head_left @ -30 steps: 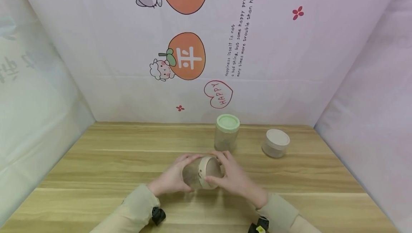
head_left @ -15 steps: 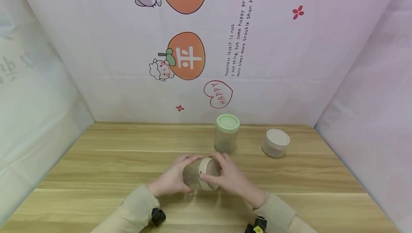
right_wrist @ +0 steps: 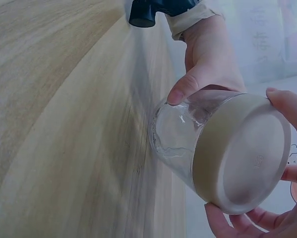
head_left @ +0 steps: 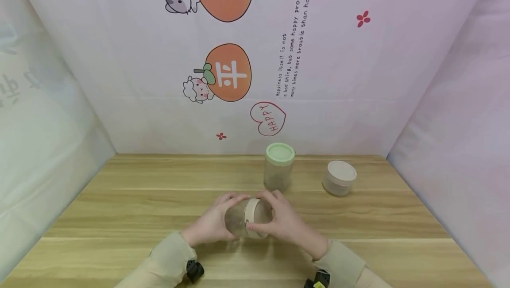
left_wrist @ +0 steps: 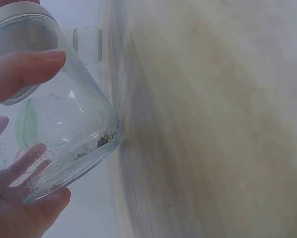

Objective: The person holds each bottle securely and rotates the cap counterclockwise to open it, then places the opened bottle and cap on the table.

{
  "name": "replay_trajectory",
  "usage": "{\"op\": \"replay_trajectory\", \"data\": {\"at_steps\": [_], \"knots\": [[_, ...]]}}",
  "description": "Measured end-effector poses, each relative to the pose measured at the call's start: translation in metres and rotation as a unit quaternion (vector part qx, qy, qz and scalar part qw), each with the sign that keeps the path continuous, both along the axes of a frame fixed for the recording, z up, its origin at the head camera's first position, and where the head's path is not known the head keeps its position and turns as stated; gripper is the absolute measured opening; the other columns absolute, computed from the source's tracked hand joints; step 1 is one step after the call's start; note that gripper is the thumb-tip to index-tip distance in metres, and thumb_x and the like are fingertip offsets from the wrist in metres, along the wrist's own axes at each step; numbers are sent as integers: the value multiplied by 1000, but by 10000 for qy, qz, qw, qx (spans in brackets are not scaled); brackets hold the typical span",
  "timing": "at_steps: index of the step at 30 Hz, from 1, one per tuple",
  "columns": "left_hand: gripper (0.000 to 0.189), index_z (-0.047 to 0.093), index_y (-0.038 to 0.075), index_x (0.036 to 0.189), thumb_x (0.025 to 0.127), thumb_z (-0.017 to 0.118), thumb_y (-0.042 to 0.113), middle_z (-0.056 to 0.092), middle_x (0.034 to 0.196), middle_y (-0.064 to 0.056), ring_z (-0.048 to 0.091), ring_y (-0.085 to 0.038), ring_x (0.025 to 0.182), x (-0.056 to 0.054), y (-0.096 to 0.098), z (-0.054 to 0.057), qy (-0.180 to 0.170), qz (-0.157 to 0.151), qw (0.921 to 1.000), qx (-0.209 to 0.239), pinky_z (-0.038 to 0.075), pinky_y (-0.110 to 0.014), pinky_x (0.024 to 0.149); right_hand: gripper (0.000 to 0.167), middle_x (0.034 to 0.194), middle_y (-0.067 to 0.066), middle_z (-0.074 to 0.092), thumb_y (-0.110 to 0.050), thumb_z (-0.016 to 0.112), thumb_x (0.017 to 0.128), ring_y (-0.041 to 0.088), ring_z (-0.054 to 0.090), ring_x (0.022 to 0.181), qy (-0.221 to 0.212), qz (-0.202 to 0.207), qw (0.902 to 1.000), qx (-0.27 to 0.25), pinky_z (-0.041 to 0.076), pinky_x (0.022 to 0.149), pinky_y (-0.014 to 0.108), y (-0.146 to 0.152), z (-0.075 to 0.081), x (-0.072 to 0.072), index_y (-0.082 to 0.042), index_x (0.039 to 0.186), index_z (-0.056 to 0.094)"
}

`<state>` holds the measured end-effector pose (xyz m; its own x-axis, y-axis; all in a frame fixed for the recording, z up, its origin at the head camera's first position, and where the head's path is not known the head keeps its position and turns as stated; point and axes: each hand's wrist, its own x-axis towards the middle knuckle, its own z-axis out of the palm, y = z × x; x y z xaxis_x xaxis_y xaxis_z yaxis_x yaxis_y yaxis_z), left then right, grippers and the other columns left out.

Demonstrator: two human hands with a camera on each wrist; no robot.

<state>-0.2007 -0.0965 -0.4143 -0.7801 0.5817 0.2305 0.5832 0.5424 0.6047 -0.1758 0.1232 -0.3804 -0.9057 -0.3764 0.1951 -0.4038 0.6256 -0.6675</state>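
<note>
A clear glass jar (head_left: 235,220) lies tilted between my hands, with its cream screw lid (head_left: 250,217) facing right. My left hand (head_left: 210,222) grips the glass body from the left. The right hand (head_left: 287,224) holds the lid by its rim, thumb on the near side and fingers on the far side. In the right wrist view the flat lid top (right_wrist: 255,158) shows, and the lid sits on the jar's mouth. Dark specks (left_wrist: 104,140) lie inside near the jar's base in the left wrist view. The base edge is close to the tabletop; I cannot tell whether it touches.
Behind my hands stands a taller clear jar with a green lid (head_left: 280,154). A short jar with a white lid (head_left: 341,171) is farther right. The wooden table (head_left: 139,208) ends at a printed white cloth (head_left: 330,120), with cloth on both sides.
The dark print on the lid's rim has moved down toward the near side as the right hand turned the lid slightly. The left hand keeps its grip. The head view has shifted a little.
</note>
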Motion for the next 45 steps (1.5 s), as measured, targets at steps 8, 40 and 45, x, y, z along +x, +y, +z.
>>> {"op": "replay_trajectory", "data": {"at_steps": [8, 40, 45], "knots": [[100, 42, 26, 141, 53, 88, 8, 45, 133, -7, 42, -32, 123, 1, 0, -1, 82, 17, 10000, -20, 49, -55, 90, 66, 110, 11, 48, -38, 83, 69, 30, 52, 103, 318, 326, 9990, 24, 53, 79, 50, 3, -3, 2, -14, 123, 54], [100, 41, 23, 141, 54, 87, 5, 45, 132, -12, 44, -33, 121, -1, 0, -2, 123, -10, 9999, 105, 49, -54, 90, 74, 125, 16, 45, -29, 91, 56, 28, 47, 115, 2725, 1396, 9474, 933, 54, 86, 40, 13, -7, -1, -20, 121, 58], [100, 40, 26, 142, 56, 87, 5, 43, 135, -12, 42, -34, 124, 0, -1, -2, 8, -34, 9999, 114, 49, -53, 91, 74, 126, 17, 46, -26, 91, 52, 30, 48, 116, 3301, 1784, 9224, 913, 54, 88, 41, 14, -9, -4, -18, 119, 61]]}}
